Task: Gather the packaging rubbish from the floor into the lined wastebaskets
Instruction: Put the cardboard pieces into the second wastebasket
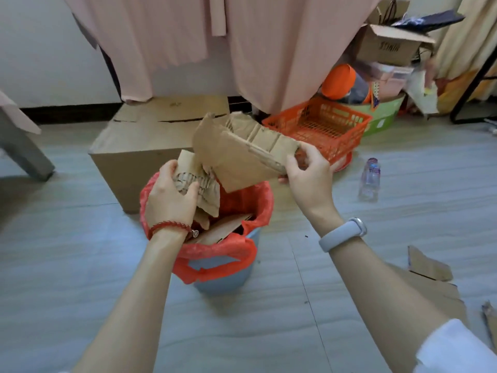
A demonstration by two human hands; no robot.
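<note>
Above the grey wastebasket (228, 278) lined with a red plastic bag (215, 251), both hands work on brown cardboard. Left hand (169, 200), with a red bead bracelet (169, 227) at the wrist, has its fingers (188, 188) curled round a crumpled cardboard scrap (199, 181) just over the bin's mouth. Right hand (306, 176), with a pale wristband (343, 234), pinches the edge of a larger folded cardboard sheet (242, 154) held tilted above the bin's far rim. Inside the liner lie more cardboard pieces (220, 227), filling it close to the top. Behind the bin a big closed cardboard box (150, 138) stands on the floor (80, 265). To the right of that box sits an orange lattice basket (320, 127); what it holds cannot be told. A clear plastic bottle (370, 179) stands on the floor right of the bin, well apart from it. Torn cardboard bits (430, 267) lie on the floor at the lower right, partly behind the right forearm. Beyond the orange basket a green tub (384, 114) holds piled clutter, with an open carton (387, 44) stacked above it.
</note>
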